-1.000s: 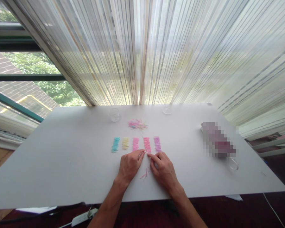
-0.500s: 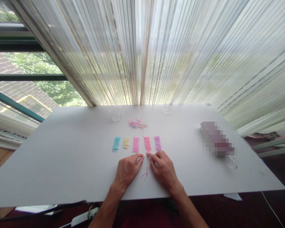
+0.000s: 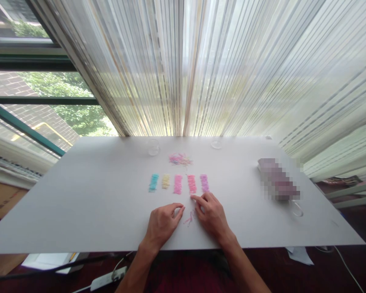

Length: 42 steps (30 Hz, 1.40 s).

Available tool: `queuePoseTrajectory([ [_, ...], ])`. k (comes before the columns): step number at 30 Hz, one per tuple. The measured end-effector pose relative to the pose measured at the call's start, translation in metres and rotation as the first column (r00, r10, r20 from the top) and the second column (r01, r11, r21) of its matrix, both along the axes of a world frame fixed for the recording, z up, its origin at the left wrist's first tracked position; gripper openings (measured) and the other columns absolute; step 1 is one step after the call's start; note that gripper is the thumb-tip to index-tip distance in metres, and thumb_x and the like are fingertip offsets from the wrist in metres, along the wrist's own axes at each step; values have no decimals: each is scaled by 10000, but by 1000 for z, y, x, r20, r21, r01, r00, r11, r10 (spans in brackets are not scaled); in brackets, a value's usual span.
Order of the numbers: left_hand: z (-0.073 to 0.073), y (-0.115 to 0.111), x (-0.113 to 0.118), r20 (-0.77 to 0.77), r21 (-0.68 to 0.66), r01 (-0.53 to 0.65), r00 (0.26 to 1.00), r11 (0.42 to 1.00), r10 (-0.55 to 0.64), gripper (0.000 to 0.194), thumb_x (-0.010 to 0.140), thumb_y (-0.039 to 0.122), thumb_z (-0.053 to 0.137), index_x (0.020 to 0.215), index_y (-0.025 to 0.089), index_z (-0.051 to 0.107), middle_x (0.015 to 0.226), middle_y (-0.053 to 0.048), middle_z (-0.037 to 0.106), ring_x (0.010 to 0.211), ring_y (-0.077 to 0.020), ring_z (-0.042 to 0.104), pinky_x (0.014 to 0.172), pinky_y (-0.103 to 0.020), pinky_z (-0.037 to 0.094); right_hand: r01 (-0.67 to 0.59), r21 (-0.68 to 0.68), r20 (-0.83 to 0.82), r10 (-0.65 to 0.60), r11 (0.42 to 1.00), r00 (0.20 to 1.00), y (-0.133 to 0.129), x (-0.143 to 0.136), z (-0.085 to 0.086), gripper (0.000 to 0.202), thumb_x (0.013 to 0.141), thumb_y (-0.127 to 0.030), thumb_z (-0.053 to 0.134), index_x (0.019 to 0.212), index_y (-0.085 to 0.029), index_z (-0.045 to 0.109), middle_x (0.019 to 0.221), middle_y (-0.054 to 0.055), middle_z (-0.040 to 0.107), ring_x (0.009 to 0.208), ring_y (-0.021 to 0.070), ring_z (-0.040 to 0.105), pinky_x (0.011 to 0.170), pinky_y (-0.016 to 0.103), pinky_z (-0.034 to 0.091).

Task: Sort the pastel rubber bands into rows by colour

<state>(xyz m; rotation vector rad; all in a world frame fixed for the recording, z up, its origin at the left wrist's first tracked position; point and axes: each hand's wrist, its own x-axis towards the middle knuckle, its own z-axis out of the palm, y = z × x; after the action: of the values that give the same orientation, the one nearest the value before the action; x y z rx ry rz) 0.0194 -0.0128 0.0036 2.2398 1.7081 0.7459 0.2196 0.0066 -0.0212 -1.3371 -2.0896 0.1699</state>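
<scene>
The person's left hand (image 3: 163,221) is staying low over a white table (image 3: 94,203), and its thumb and index fingertip are closing together in a pinch. Whether some thin piece is sitting between them, one cannot tell. The right hand (image 3: 211,213) is not gripping anything visible: its index finger is pointing forward, apart from the thumb, and its tip is resting just below the near end of a coral-pink column of short, thin pieces (image 3: 192,184).

This column is lying fourth from the left in a row of five. A turquoise column (image 3: 153,183) is lying at the left end, then a shorter pale-yellow column (image 3: 166,181), then a pink column (image 3: 177,184); a purple column (image 3: 204,183) is lying at the right end, just beyond the knuckles of the right hand. Between the two hands, a few loose pinkish strips (image 3: 189,219) are lying on the table, near the right thumb.

Behind the row, a loose pile of mixed pastel strips (image 3: 179,159) is spreading. Farther back, a clear round container (image 3: 153,147) is standing to the left, and a flat clear round piece (image 3: 216,145) is lying to the right. Well apart on the right side, a pixelated purplish object (image 3: 277,179) is lying with a white loop strap (image 3: 297,209). A striped sheer curtain (image 3: 201,73) is hanging behind the far edge.
</scene>
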Motion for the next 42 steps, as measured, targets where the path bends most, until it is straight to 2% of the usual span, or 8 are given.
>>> queuePoseTrajectory([
  [7,-1,-7,-2,12,-26,-12,1000,1000,12,154,919,254,661,908,238,814,542,20,678,478,-157,651,531,-229,462,8,10,-1,-8,1000,1000,-1,-1,-2,316,927,-103,541,1151,-218,731,811,39,610,784,202,597,718,307,507],
  [16,-1,-17,-3,38,-25,32,999,999,-32,212,951,313,612,929,237,809,608,4,728,495,-147,649,542,-221,474,21,21,-3,-21,1000,1000,1,-2,-3,341,929,-105,533,1183,-227,725,816,42,610,779,204,596,709,305,510],
  [21,-5,-27,-9,33,-43,99,995,994,-97,189,920,353,683,1018,243,800,710,1,778,560,-162,689,579,-231,501,6,14,-45,-5,1000,999,-1,0,-2,292,919,-97,522,1073,-211,743,792,40,595,767,204,601,703,308,512],
  [25,-12,-30,-8,46,2,112,993,994,-112,153,939,307,665,984,241,796,797,-7,807,588,-159,700,606,-235,508,-9,9,-102,10,1000,995,-2,2,-2,257,912,-101,517,997,-203,736,784,37,594,746,195,603,691,303,516],
  [30,-16,-25,-4,52,79,171,983,982,-175,219,989,271,582,906,233,781,755,-6,789,558,-147,671,593,-237,481,-42,4,-168,42,999,985,-4,5,-2,255,907,-108,516,997,-211,730,776,24,596,709,171,607,672,278,530],
  [35,-11,-15,-7,81,129,183,978,975,-194,313,1032,324,509,906,203,769,597,8,693,464,-122,577,535,-226,420,-148,-1,-251,143,989,957,-8,6,5,239,922,-122,530,1017,-220,725,788,25,614,735,170,619,689,285,537],
  [39,-10,-5,-9,146,118,204,965,972,-220,344,1045,367,484,952,188,763,563,28,618,463,-111,527,516,-215,392,-215,27,-246,215,976,945,-10,5,10,188,934,-201,612,1101,-213,696,805,30,648,755,183,623,702,305,539],
  [42,-14,-1,-9,194,82,215,954,973,-227,324,1041,373,498,975,186,754,569,40,590,485,-109,516,522,-207,393,-229,59,-213,236,972,948,-10,4,9,122,948,-211,622,1048,-215,692,788,29,663,740,184,618,683,302,528],
])
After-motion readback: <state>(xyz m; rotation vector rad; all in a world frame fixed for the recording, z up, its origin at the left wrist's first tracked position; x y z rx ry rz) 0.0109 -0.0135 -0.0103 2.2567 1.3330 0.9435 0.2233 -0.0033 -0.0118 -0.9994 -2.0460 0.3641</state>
